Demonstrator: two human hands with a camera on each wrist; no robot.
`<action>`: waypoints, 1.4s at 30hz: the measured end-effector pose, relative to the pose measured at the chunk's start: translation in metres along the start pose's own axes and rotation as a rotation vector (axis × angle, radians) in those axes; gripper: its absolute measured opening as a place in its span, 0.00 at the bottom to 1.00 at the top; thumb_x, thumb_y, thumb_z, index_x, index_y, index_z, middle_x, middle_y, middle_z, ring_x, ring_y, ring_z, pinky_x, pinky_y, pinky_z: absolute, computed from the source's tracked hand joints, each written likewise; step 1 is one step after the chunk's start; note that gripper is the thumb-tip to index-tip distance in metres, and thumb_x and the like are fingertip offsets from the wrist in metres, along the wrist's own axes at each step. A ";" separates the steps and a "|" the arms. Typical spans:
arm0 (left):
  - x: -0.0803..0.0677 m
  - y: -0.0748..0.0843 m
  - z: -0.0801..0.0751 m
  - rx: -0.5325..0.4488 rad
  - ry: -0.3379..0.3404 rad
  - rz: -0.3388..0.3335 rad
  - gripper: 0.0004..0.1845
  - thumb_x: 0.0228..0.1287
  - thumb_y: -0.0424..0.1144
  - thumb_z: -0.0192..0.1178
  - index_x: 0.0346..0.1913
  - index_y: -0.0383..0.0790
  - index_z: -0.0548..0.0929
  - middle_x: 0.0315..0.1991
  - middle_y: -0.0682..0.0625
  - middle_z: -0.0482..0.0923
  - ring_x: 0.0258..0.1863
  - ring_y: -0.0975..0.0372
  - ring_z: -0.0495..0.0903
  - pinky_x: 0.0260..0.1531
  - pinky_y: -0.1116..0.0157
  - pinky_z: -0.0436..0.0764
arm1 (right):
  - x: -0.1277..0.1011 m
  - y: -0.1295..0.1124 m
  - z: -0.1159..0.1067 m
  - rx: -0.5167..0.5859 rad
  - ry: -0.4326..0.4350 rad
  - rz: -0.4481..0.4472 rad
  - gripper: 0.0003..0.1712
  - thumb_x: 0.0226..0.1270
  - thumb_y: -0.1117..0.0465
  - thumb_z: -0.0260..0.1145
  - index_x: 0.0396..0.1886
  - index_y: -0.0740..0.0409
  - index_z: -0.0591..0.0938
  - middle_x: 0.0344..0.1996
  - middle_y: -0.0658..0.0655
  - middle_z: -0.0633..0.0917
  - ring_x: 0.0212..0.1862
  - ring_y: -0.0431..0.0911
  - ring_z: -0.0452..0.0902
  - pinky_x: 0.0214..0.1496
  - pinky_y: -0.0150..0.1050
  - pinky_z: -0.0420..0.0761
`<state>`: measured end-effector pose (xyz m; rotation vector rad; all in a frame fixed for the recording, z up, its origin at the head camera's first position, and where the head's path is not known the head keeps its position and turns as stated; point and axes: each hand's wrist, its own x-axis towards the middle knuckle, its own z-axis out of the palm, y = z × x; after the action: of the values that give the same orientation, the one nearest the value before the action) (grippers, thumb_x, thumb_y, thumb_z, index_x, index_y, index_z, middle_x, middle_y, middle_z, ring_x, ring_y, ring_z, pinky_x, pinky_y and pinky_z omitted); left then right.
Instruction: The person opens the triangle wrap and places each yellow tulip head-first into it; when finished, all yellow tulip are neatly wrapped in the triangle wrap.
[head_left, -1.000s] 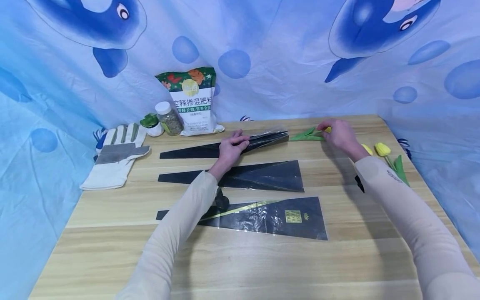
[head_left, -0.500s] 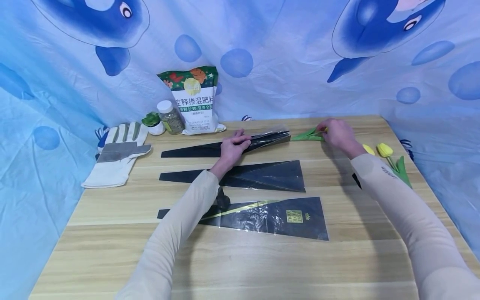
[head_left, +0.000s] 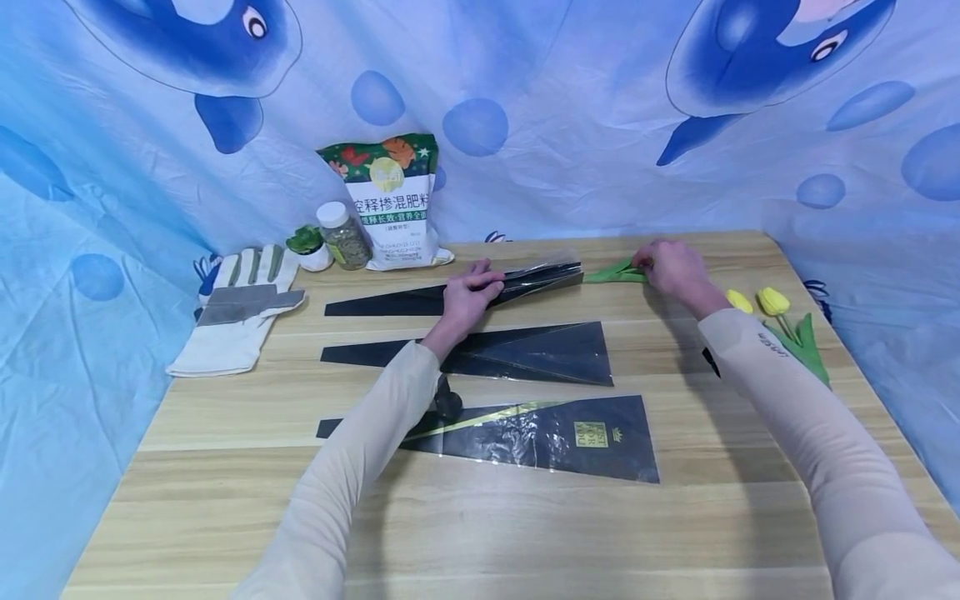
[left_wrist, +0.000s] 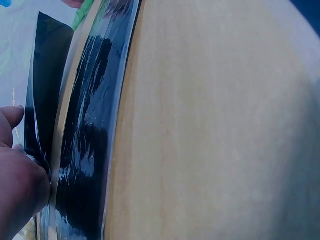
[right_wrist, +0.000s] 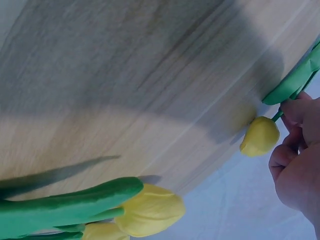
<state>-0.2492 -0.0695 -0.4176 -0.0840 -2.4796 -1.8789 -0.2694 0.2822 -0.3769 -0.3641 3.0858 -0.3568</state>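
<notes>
In the head view my left hand (head_left: 468,298) pinches the farthest black flower sleeve (head_left: 532,279), whose wide end gapes toward the right. The left wrist view shows this sleeve (left_wrist: 46,85) between thumb and fingers. My right hand (head_left: 675,271) pinches the stem of an artificial tulip (right_wrist: 260,136), just below its yellow head in the right wrist view. The tulip's green leaves (head_left: 615,272) reach the sleeve's wide end; the stem's lower part is hidden. Two more flat sleeves, a middle one (head_left: 555,354) and a near one (head_left: 525,437), lie closer to me.
More yellow tulips (head_left: 772,302) lie at the table's right edge. A work glove (head_left: 232,308), a small potted plant (head_left: 307,246), a lidded jar (head_left: 343,235) and a fertilizer bag (head_left: 393,204) stand or lie at the back left. A blue printed curtain (head_left: 570,150) closes the back.
The tulip and my right hand have shifted slightly; the yellow head, visible at the fingers earlier, is now hidden in the head view. My left hand keeps its hold on the sleeve.
</notes>
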 end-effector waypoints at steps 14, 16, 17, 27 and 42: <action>-0.002 0.001 0.000 -0.001 -0.008 0.011 0.08 0.65 0.33 0.68 0.45 0.36 0.90 0.67 0.48 0.74 0.74 0.57 0.60 0.73 0.65 0.53 | -0.011 -0.005 -0.013 0.003 0.029 -0.042 0.11 0.69 0.70 0.64 0.47 0.62 0.87 0.52 0.68 0.82 0.50 0.67 0.77 0.42 0.60 0.79; -0.002 0.000 0.000 0.000 -0.008 0.012 0.08 0.65 0.33 0.68 0.45 0.37 0.90 0.67 0.48 0.74 0.74 0.57 0.60 0.73 0.64 0.52 | -0.012 -0.008 -0.015 0.006 0.046 -0.066 0.10 0.68 0.70 0.64 0.46 0.62 0.87 0.51 0.67 0.83 0.51 0.66 0.77 0.44 0.61 0.79; -0.002 0.000 0.000 0.000 -0.008 0.013 0.08 0.64 0.33 0.68 0.45 0.37 0.90 0.67 0.48 0.74 0.74 0.57 0.60 0.73 0.64 0.52 | -0.013 -0.010 -0.016 0.006 0.054 -0.081 0.10 0.68 0.71 0.65 0.45 0.62 0.88 0.49 0.67 0.83 0.50 0.66 0.77 0.44 0.61 0.79; -0.003 0.000 0.001 0.039 -0.020 0.028 0.08 0.64 0.33 0.68 0.45 0.37 0.90 0.67 0.48 0.74 0.74 0.57 0.59 0.74 0.64 0.48 | -0.016 -0.023 -0.022 -0.003 0.145 -0.224 0.08 0.64 0.72 0.69 0.41 0.63 0.89 0.37 0.64 0.86 0.39 0.61 0.76 0.38 0.54 0.77; -0.003 -0.001 0.003 0.130 -0.032 0.101 0.08 0.63 0.34 0.69 0.44 0.38 0.91 0.65 0.46 0.75 0.73 0.51 0.60 0.75 0.58 0.48 | -0.013 -0.032 -0.022 -0.028 0.176 -0.271 0.09 0.63 0.74 0.67 0.39 0.63 0.89 0.35 0.63 0.86 0.34 0.58 0.74 0.36 0.50 0.73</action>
<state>-0.2466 -0.0666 -0.4195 -0.2320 -2.5581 -1.6875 -0.2507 0.2599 -0.3481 -0.7986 3.2171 -0.3685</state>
